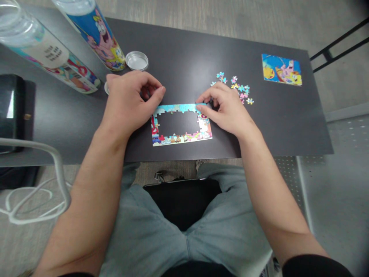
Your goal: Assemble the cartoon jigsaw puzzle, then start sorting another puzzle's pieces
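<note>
A rectangular jigsaw puzzle border (pixel 181 108) lies on the dark table, joined along its edges, with bare tabletop inside it. My left hand (pixel 131 102) is at its upper left corner, thumb and index finger drawn together; whatever they hold, if anything, is hidden. At the upper right corner, my right hand (pixel 226 107) has its thumb and index fingertip closed on the border's edge, its other fingers curled. Loose puzzle pieces (pixel 243 90) are scattered just beyond the right hand, partly covered by it.
Farther right lies a small picture card (pixel 282 70). Two clear tubes with cartoon prints, one tube (pixel 96 36) and another tube (pixel 54 54), are at the left. A round metal lid (pixel 137 60) sits beside them. A white cable (pixel 57 165) loops at the lower left, near a black object (pixel 11 111).
</note>
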A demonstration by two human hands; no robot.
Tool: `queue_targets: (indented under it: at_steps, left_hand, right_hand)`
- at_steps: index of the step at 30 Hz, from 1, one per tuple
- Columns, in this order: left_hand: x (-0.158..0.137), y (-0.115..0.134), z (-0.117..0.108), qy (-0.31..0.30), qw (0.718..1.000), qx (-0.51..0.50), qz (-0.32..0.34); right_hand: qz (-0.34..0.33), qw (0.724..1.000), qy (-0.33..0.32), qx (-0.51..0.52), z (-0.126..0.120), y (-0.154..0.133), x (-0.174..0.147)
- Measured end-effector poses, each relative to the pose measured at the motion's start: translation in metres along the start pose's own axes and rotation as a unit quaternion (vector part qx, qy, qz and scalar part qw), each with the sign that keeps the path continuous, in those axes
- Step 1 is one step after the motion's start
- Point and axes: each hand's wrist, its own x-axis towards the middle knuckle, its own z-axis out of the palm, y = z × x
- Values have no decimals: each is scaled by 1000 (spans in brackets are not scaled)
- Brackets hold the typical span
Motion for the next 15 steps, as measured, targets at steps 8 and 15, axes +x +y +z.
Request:
queue_targets:
  at_steps: [8,15]
  left_hand:
    - [0,1,-1,4,1000,11,4]
    - [1,3,-2,-9,999,34,-8]
  right_hand:
    - [-17,1000,-13,6,-11,2,-6]
    - [-2,999,-35,-6,-13,-3,-7]
